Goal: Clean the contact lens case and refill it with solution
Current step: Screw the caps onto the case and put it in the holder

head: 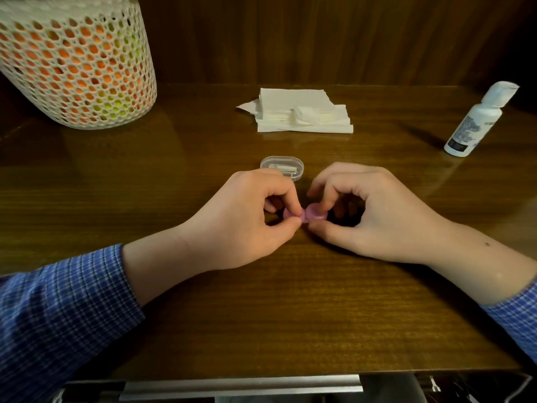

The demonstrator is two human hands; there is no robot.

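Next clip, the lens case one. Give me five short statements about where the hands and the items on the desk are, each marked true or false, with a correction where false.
1. Both hands pinch the pink lens case. True: the left hand and the right hand each hold one end.
2. The solution bottle lies on its side. False: it stands upright at the far right of the desk.
3. The stack of tissues sits beyond the hands. True.
4. The clear plastic box is on top of the tissues. False: it rests on the desk just behind the hands.
5. The mesh basket is at the far right. False: it is at the far left.
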